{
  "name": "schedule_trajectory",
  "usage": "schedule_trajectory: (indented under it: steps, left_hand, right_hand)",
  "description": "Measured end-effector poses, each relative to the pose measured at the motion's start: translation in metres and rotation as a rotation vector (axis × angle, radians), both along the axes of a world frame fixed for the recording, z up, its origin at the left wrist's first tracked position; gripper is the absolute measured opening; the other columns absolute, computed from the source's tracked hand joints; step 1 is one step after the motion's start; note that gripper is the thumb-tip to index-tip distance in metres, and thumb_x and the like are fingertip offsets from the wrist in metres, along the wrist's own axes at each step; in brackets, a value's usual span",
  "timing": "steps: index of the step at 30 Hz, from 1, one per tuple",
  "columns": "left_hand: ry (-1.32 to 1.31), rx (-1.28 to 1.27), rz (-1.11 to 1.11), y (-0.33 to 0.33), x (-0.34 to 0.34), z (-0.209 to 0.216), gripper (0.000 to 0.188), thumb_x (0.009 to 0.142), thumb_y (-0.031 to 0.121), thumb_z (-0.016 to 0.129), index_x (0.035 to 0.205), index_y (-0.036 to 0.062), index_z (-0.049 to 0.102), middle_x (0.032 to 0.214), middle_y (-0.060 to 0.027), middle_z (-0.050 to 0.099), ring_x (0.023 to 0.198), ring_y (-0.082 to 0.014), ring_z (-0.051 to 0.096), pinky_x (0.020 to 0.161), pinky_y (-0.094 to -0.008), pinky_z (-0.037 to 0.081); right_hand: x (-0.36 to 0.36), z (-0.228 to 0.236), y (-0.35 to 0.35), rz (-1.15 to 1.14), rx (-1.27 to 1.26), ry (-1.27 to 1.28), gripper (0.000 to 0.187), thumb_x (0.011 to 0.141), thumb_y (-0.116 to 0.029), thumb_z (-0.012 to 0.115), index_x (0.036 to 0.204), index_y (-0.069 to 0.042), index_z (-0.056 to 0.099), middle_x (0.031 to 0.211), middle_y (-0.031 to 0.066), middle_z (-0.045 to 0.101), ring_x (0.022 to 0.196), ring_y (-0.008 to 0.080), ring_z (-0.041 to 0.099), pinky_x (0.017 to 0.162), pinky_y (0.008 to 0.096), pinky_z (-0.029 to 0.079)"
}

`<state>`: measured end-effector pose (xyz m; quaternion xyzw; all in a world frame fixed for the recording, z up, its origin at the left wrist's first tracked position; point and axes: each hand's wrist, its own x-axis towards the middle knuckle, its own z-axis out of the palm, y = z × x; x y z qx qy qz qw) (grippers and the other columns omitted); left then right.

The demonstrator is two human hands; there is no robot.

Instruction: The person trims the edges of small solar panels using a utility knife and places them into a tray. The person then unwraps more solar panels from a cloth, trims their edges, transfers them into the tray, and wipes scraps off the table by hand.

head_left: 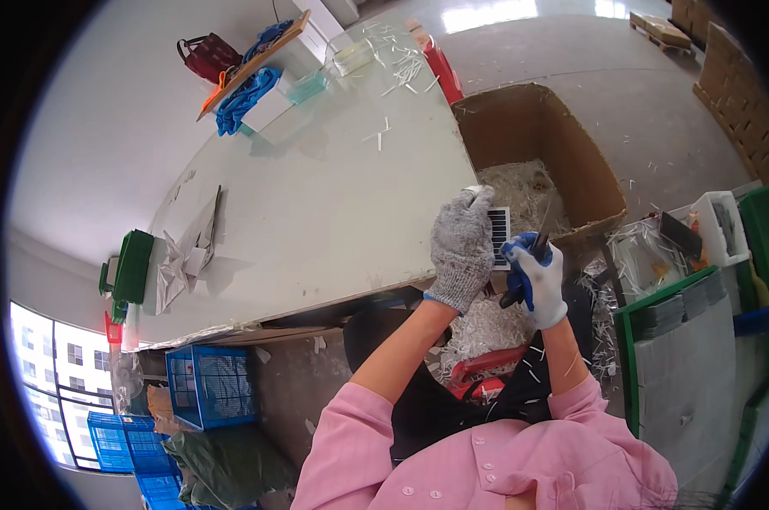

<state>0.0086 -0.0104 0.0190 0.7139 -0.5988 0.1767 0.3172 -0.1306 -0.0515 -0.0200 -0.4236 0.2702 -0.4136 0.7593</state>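
My left hand (463, 246), in a grey knitted glove, is closed on the edge of a small flat white panel (502, 223) with a row of dark rectangular slots. The panel stands just off the table's right front corner. Beside it, my right hand (537, 276), in a white glove with blue-coated fingers, is wrapped round a dark-handled tool (512, 297) that looks like a trimming knife. Its handle shows below the fist, and a thin tip seems to point up toward the carton; the fingers hide the rest.
A large open carton (582, 161) with thin clear-white scraps stands beyond my hands. The pale table (342, 195) spreads left, bearing scattered strips (383, 132) and crumpled silvery sheets (189, 246). At right is a green-edged crate (686, 357) with stacked panels; blue baskets (210, 387) stand lower left.
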Motion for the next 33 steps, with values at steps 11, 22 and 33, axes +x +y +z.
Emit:
schedule_trajectory:
  steps: [11, 22, 33]
  left_hand:
    - [1.841, 0.195, -0.414, 0.089, -0.041, 0.033, 0.044, 0.091, 0.019, 0.063, 0.13, 0.002, 0.049, 0.11, -0.0088, 0.063, 0.097, -0.0164, 0.063, 0.087, -0.0301, 0.052]
    - [2.108, 0.102, -0.252, 0.115, -0.06, -0.033, 0.025, 0.094, 0.016, 0.059, 0.116, 0.0035, 0.058, 0.101, -0.0071, 0.065, 0.091, -0.018, 0.065, 0.074, -0.0319, 0.055]
    - [0.118, 0.079, -0.3, 0.112, -0.098, -0.016, 0.02, 0.082, 0.006, 0.067, 0.102, 0.0092, 0.069, 0.098, -0.0103, 0.068, 0.087, -0.0277, 0.066, 0.076, -0.0366, 0.052]
  right_hand:
    - [-0.057, 0.011, 0.042, 0.194, -0.241, -0.149, 0.025, 0.083, 0.003, 0.063, 0.107, 0.005, 0.057, 0.093, 0.0093, 0.064, 0.084, 0.0123, 0.062, 0.079, 0.0269, 0.052]
    - [-0.083, 0.015, 0.05, -0.014, -0.05, -0.106, 0.021, 0.088, -0.007, 0.063, 0.106, 0.002, 0.056, 0.089, 0.0052, 0.063, 0.068, 0.0077, 0.057, 0.059, 0.0222, 0.048]
    - [-0.099, 0.007, 0.067, 0.0, -0.113, 0.178, 0.049, 0.077, -0.003, 0.064, 0.125, 0.0, 0.051, 0.113, 0.007, 0.06, 0.096, 0.0107, 0.058, 0.086, 0.0262, 0.047]
